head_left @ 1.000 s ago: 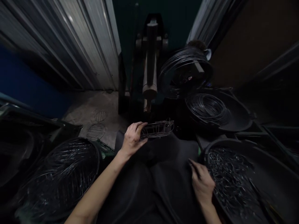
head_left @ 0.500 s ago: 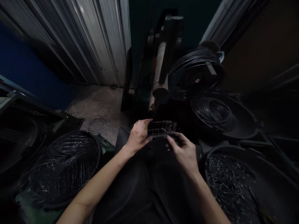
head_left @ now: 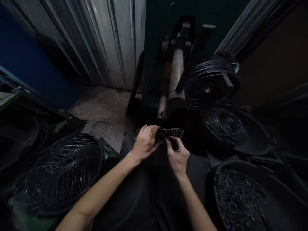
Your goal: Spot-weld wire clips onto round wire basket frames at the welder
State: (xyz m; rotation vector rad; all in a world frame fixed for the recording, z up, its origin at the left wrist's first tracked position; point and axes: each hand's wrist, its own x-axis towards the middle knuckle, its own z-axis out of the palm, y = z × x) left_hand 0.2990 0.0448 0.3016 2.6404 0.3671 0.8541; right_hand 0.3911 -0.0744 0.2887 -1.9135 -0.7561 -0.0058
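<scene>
A small wire basket (head_left: 178, 132) is held over my lap, just below the tip of the machine's lower metal arm (head_left: 162, 104). My left hand (head_left: 145, 141) is closed on the basket's left side, with the thumb along the near edge. On the basket's near right side, my right hand (head_left: 178, 155) pinches a thin curved wire (head_left: 166, 132) between thumb and fingers. The wire's bend stands up in front of the basket. Whether it touches the basket, I cannot tell. The fingertips of both hands are partly hidden.
A tub of short bent wire pieces (head_left: 237, 195) stands at right, below a basin with coiled wire (head_left: 223, 125). A wire spool (head_left: 211, 75) is behind. At left, a tub (head_left: 99, 150) holds round wire grids. More grids (head_left: 100, 127) lie on the floor.
My right hand has moved left along the basket with the curved wire. My left hand keeps its hold. The whole view has shifted slightly, so the machine appears further right.
</scene>
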